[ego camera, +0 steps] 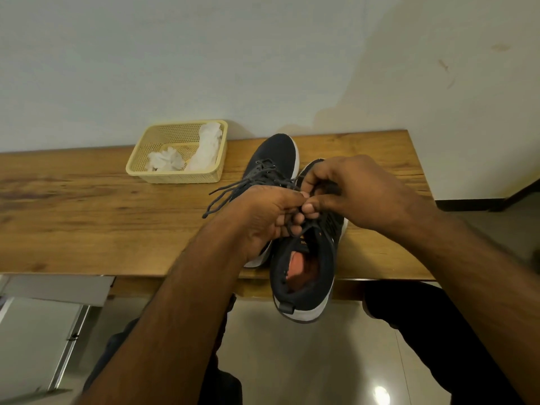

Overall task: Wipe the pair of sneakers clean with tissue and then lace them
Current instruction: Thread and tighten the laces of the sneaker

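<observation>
Both hands at the laces of the near sneaker.

The left hand [263,217] and right hand [359,191] pinch, apparently, the lace [295,226] of the near sneaker [304,276] overhanging the bench [87,217]; the far sneaker [277,153] lies beside a basket [137,166] of tissue [166,160].

We can make out only one bit of lettering: small orange characters, seemingly "SN", on the tongue label [304,242] of the dark navy knit sneaker with a white sole [304,276], just below the fingertips [295,229] of our left hand; the rest is cut off
</observation>
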